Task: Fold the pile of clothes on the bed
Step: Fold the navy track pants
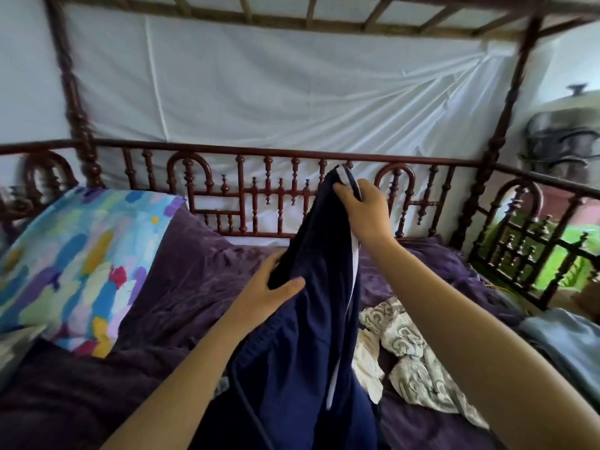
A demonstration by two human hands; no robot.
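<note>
Step in hand, as I read it: straightening out one piece before the fold. The navy garment (308, 336) was off the bed, held up mid-view over the purple bedspread (181, 287).

- The right hand (363, 212) was at its top end, far side, close to the carved rail (259, 154). Fingers were curled and clamped on the fabric edge where the white stripe (352, 287) starts.
- The left hand (269, 287) was lower and nearer, on the garment's left edge. Thumb lay across the front, other fingers tucked behind the cloth: a grip, not a flat press.

Long axis ran near-to-far and upward. The top end pointed at the far rail; the lower end hung toward the near edge and left the view. The stripe followed that axis down the right side. Couldn't tell which end was the waist.

Next move, my guess: find the matching edge, line up the halves along the stripe, and lay it flat on the bedspread left of centre, near the pillow (74, 264). The fabric looked limp and bunched, so it would need tension between both hands.

Left to do: a cream patterned garment (415, 362) lay crumpled to the right, and a pale blue cloth (565, 339) at the right edge. Looked early in the task.
</note>
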